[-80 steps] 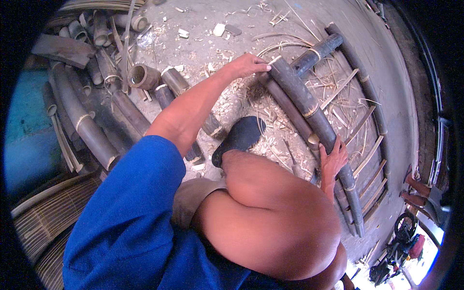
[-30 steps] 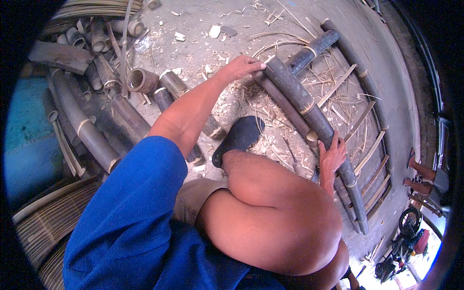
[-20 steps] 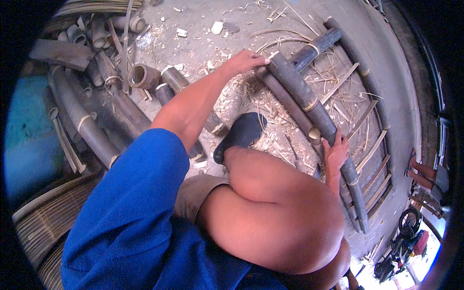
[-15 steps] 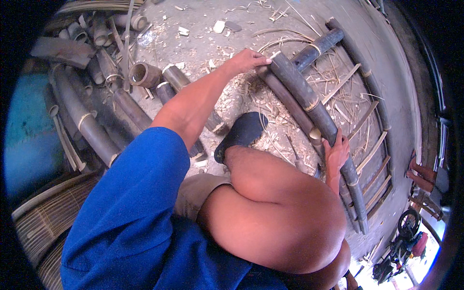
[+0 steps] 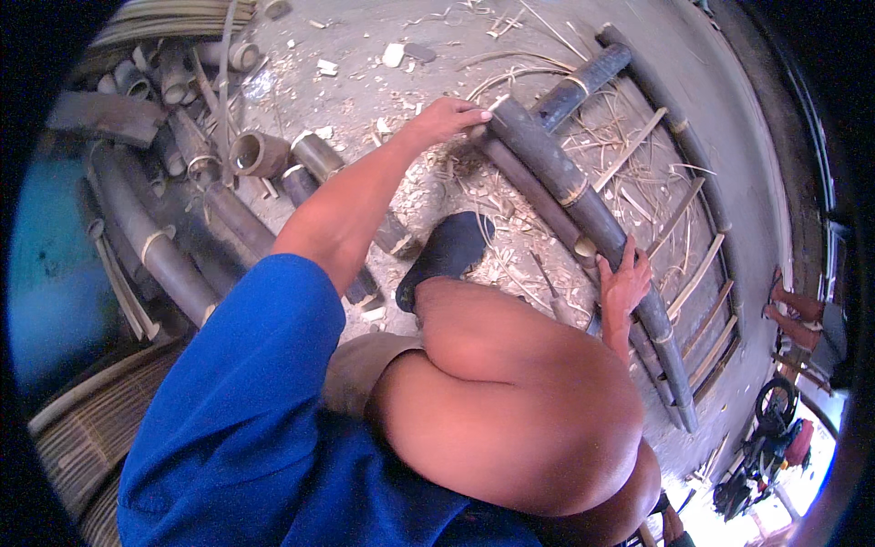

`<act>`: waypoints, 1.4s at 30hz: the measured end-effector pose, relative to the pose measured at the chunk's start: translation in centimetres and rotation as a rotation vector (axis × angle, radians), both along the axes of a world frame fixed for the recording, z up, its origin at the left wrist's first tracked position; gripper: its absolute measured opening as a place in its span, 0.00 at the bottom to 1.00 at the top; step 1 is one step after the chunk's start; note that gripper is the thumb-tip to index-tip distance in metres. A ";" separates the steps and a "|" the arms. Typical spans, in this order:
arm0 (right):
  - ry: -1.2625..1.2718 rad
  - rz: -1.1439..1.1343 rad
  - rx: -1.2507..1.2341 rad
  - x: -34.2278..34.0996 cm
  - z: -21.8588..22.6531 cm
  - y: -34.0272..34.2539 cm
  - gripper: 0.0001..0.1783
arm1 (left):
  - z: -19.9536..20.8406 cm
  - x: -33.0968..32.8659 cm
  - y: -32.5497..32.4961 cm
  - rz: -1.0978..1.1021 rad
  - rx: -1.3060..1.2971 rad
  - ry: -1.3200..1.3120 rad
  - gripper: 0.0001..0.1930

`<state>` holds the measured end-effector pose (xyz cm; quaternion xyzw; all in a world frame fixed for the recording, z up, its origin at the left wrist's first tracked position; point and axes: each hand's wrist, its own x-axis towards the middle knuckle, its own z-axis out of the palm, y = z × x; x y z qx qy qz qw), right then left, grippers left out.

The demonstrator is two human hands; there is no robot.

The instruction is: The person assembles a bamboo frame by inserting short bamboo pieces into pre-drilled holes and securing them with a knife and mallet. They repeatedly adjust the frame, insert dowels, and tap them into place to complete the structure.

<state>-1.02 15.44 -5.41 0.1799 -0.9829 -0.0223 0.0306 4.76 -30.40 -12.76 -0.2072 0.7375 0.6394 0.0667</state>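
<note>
A thick dark bamboo pole [image 5: 597, 217], banded with pale rings at its joints, slants across the right of the head view as one side of a ladder-like bamboo frame. At its far, pale-cut end, my left hand [image 5: 447, 120] holds on with its fingers against the rim. My right hand [image 5: 625, 284] wraps round the same pole lower down, beyond my bent knee, its thumb on the near side. Beside and just under this pole runs a thinner brown bamboo piece [image 5: 538, 189]. A dark cross-piece [image 5: 583, 88] joins the frame's far rail [image 5: 679, 123].
Wood shavings [image 5: 428, 191] and thin bamboo strips litter the floor. Cut bamboo sections [image 5: 260, 155] and longer poles [image 5: 173, 264] pile up at left. My dark shoe [image 5: 448, 251] stands near the frame. At lower right are a motorbike [image 5: 761, 456] and another person's legs [image 5: 793, 319].
The whole view has shifted slightly, so the frame and pile appear a little further left. Both hands keep nearly the same places on the pole.
</note>
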 end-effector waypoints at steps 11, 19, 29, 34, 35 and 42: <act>-0.038 0.026 -0.081 -0.1 -0.3 1.1 0.49 | 1.6 0.8 0.6 0.075 0.130 0.013 0.29; -0.001 -0.022 -0.194 1.1 0.2 0.5 0.43 | -0.4 0.8 -0.2 0.088 0.133 0.027 0.29; 0.035 -0.062 -0.193 1.4 -0.1 0.2 0.45 | 3.7 -1.0 6.9 0.169 -0.871 0.515 0.39; -0.004 -0.083 -0.198 1.6 -0.3 0.2 0.45 | 8.1 -3.8 15.6 -0.396 -0.954 0.649 0.45; 0.000 -0.076 -0.235 1.7 -0.3 0.2 0.44 | 8.5 -4.4 17.1 -0.484 -0.999 0.610 0.45; 0.038 -0.098 -0.255 1.6 -0.6 0.1 0.37 | 7.9 -5.9 22.2 -0.793 -1.271 0.308 0.54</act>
